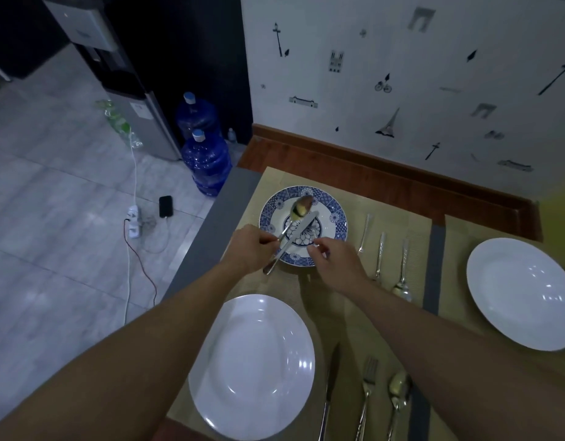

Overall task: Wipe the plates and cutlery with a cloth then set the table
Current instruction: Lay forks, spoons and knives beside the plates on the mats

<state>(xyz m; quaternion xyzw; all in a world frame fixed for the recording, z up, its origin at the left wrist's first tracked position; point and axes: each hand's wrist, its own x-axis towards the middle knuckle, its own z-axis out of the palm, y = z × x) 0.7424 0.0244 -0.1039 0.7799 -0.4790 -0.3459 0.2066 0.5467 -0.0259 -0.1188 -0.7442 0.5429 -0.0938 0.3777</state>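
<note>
A blue patterned plate [333, 214] sits at the far end of a beige placemat [392, 227]. A spoon [300, 205], a knife [301, 229] and a fork [314, 233] lie across it. My left hand [249, 249] pinches the spoon's handle at the plate's left rim, and the knife's handle runs just beside those fingers. At the plate's near rim, my right hand [336, 261] pinches the fork's handle. A white plate [252, 367] lies close to me, and another white plate [523, 294] is on the right mat. No cloth is in view.
Three pieces of cutlery [380, 254] lie right of the blue plate. A knife [330, 386], fork [368, 393] and spoon [398, 393] lie right of the near plate. The wall runs behind the table. On the floor to the left are water jugs [206, 160], a power strip [134, 221] and a phone [165, 206].
</note>
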